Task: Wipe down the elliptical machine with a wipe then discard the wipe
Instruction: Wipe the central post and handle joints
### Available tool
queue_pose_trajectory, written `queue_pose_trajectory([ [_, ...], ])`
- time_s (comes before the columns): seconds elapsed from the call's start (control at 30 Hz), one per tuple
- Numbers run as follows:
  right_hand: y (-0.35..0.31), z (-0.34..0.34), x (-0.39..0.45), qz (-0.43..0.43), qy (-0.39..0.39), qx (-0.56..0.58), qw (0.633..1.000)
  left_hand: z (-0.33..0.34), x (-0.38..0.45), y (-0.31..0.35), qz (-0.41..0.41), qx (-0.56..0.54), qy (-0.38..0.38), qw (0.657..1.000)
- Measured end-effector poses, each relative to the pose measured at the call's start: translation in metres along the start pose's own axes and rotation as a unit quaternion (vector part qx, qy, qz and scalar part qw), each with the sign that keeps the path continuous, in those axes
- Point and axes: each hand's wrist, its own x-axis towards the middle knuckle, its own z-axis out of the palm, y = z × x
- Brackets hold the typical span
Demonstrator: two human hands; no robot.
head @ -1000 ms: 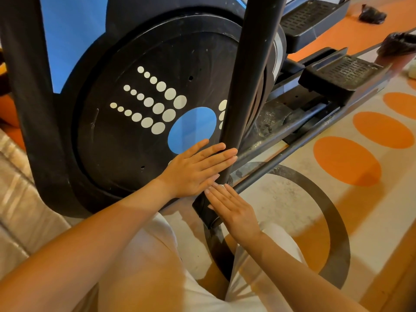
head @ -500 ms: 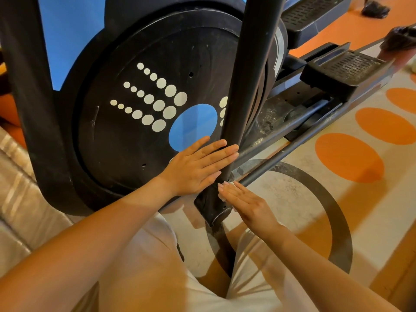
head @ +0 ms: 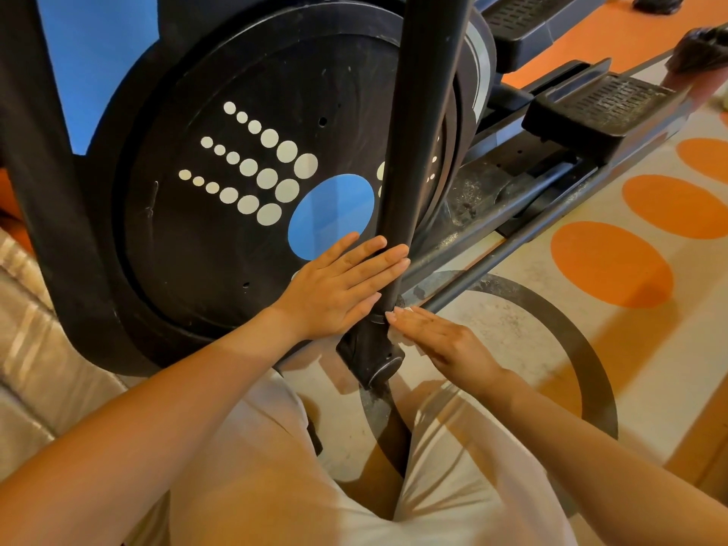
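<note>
With flat fingers the left hand is bracing the elliptical's black swing arm while the right hand, fingers straight, is pressing the white wipe (mostly hidden) against its lower joint, ideally working round it evenly.

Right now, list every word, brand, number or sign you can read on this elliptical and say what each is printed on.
None: no readable text shows anywhere in the head view.
Flywheel cover: only graphics, three rows of white dots and a blue circle; no letters or numbers.
Upright bar, pedals: no labels visible.
</note>
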Motion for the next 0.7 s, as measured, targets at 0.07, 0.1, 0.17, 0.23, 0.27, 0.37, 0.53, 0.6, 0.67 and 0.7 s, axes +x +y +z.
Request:
queue_pose_trajectory([
  [0.07, 0.001, 0.002, -0.002, 0.027, -0.006, 0.004, 1.0, 0.002, 0.0, 0.002, -0.007, -0.003, 0.005, 1.0],
  [0.1, 0.0, 0.004, -0.003, 0.033, -0.005, 0.002, 0.999, 0.003, -0.001, 0.003, -0.01, -0.006, 0.005, 1.0],
  [0.17, -0.002, 0.008, -0.006, 0.034, 0.004, -0.017, 0.999, 0.004, -0.001, 0.004, -0.016, -0.01, 0.003, 1.0],
  [0.23, -0.006, 0.011, -0.009, 0.057, 0.016, -0.06, 0.996, 0.003, -0.001, 0.005, -0.017, -0.01, 0.003, 1.0],
  [0.27, -0.01, 0.011, -0.01, 0.087, 0.022, -0.081, 0.993, 0.002, -0.001, 0.005, -0.016, -0.01, 0.004, 1.0],
  [0.37, -0.021, 0.017, -0.003, 0.168, 0.042, -0.105, 0.979, 0.001, 0.0, 0.005, -0.015, -0.009, 0.005, 1.0],
  [0.53, -0.044, 0.02, 0.024, 0.252, 0.046, -0.045, 0.965, 0.004, 0.0, 0.009, -0.026, -0.018, 0.01, 0.999],
  [0.6, -0.05, 0.018, 0.033, 0.311, 0.055, -0.003, 0.949, 0.005, 0.0, 0.009, -0.024, -0.02, 0.008, 0.999],
  [0.67, -0.052, 0.017, 0.041, 0.347, 0.055, 0.018, 0.936, 0.005, 0.0, 0.007, -0.022, -0.019, 0.006, 1.0],
  [0.7, -0.052, 0.017, 0.043, 0.36, 0.052, 0.029, 0.931, 0.005, 0.0, 0.006, -0.021, -0.02, 0.005, 1.0],
])
